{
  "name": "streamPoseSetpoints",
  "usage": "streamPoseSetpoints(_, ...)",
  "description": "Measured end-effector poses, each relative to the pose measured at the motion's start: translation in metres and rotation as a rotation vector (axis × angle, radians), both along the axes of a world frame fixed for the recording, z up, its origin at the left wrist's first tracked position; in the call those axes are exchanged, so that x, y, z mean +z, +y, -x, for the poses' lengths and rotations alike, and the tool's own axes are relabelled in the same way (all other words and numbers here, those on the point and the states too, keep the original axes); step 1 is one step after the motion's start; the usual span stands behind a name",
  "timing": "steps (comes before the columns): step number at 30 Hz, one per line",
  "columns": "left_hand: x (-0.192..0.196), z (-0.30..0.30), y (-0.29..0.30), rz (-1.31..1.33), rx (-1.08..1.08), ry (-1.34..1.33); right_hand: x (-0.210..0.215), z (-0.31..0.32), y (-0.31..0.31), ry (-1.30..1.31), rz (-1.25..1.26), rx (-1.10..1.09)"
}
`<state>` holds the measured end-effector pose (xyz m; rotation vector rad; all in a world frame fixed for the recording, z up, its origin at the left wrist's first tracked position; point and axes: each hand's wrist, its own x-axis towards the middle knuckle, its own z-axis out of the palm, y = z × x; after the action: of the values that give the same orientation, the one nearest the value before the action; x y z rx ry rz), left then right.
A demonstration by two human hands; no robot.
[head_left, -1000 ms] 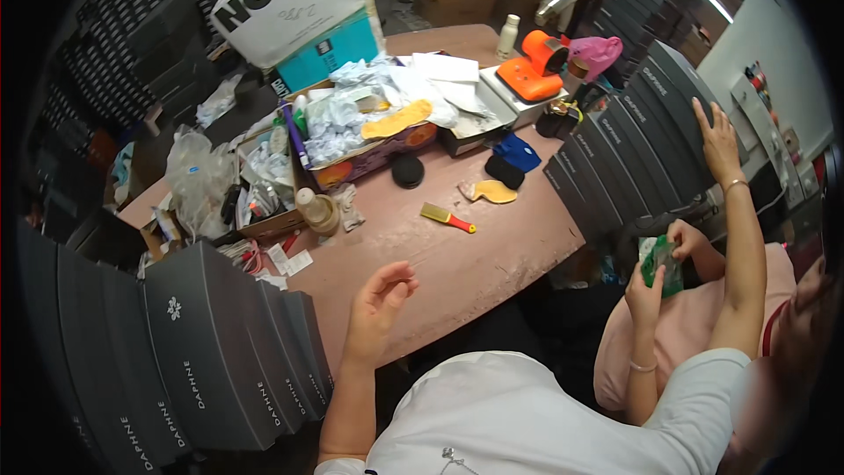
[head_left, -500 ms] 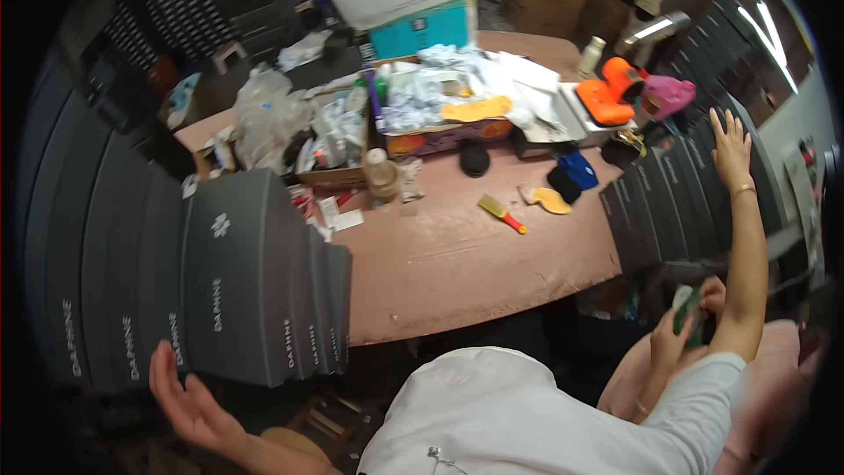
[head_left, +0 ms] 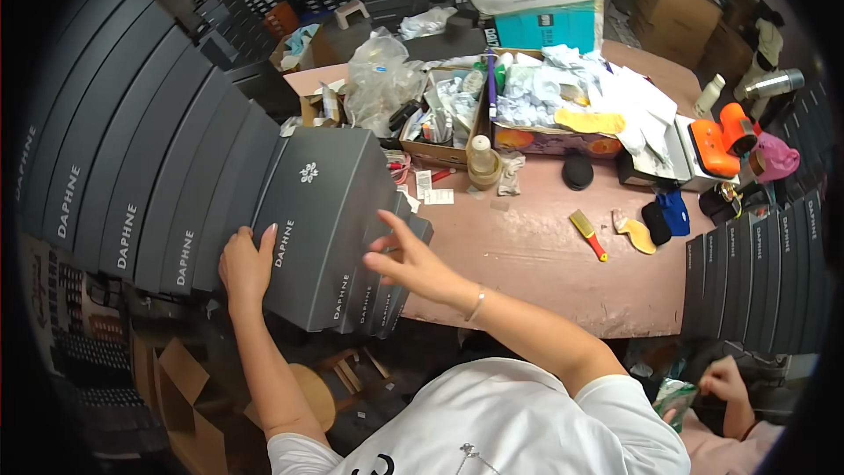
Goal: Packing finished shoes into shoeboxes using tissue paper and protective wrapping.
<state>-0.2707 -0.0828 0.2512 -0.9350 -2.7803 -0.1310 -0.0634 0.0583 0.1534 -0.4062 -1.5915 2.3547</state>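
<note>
Left hand point(head_left: 246, 262) lies flat with its fingers spread on the near end of a dark grey flat box point(head_left: 321, 229), the topmost of a fanned stack of like boxes point(head_left: 132, 176) that runs off the left edge of the view — how many there are cannot be counted, since they overlap and fade into the dark rim. Right hand point(head_left: 413, 262) hovers open at the box's right side, fingers loosely spread and just above the stepped edges of about three boxes under it; whether the fingertips touch is hard to tell. The stack overhangs the near left corner of the pink table point(head_left: 545, 273).

Toward the middle of the table stands one small pale bottle point(head_left: 480, 158), just in front of two open cardboard trays of clutter point(head_left: 457, 114) whose contents are too jumbled to make out. Further right lie one black round pad point(head_left: 578, 171), one yellow brush with a red handle point(head_left: 587, 234) and one blue cloth point(head_left: 673, 211). At the far right edge sits an orange tool point(head_left: 725, 141), beside a second row of dark boxes point(head_left: 756, 273) — partly cut off. Another person's hand point(head_left: 725, 380) shows at the lower right.
</note>
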Motion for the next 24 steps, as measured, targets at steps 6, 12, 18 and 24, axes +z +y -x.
streamPoseSetpoints(6, -0.005, -0.03, 0.012, -0.161, -0.033, -0.452, 0.002, 0.005, 0.02, 0.009, 0.184, -0.262)
streamPoseSetpoints(12, -0.091, -0.144, 0.007, -0.822, -0.328, -1.028, -0.052, -0.136, 0.035, -0.043, 0.288, -0.177)
streamPoseSetpoints(18, -0.291, -0.189, 0.066, -0.436, 0.104, -1.944, -0.178, -0.227, 0.037, -0.655, 0.339, -0.46)
streamPoseSetpoints(24, -0.279, -0.205, 0.095, -0.452, -0.003, -2.167, -0.142, -0.267, 0.056, -0.348, 0.688, -0.51)
